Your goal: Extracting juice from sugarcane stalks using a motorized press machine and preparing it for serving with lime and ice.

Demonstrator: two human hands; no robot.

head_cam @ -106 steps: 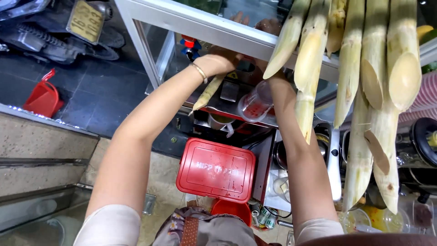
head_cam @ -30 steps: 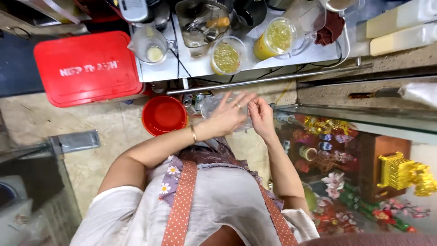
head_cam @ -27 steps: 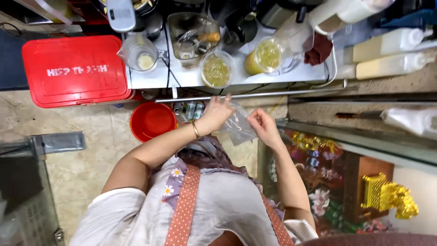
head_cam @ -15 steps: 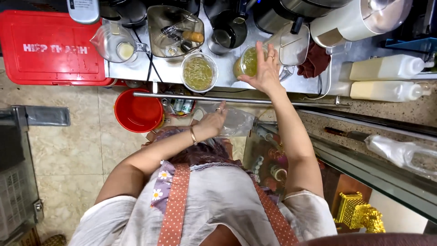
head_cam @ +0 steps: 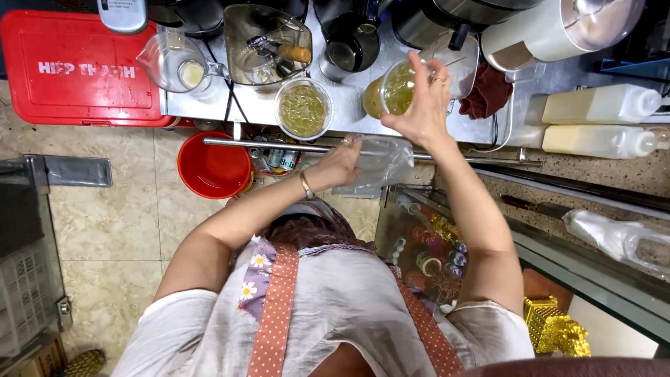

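**Lifting the jug toward the bag**

Gripping a clear jug [head_cam: 392, 89] of yellow-green juice now, right hand [head_cam: 421, 112] with fingers curled round its side, raised off the steel counter [head_cam: 209, 105] where half a second ago only reaching for it. Holding a clear plastic bag [head_cam: 373, 164] just below, left hand [head_cam: 340, 162] with fingers pinched on its edge, as before. Standing beside the jug, a bowl [head_cam: 303, 109] of the same juice; lower left, a red bucket [head_cam: 213, 166] on the floor. Looks like juice and bag brought together.
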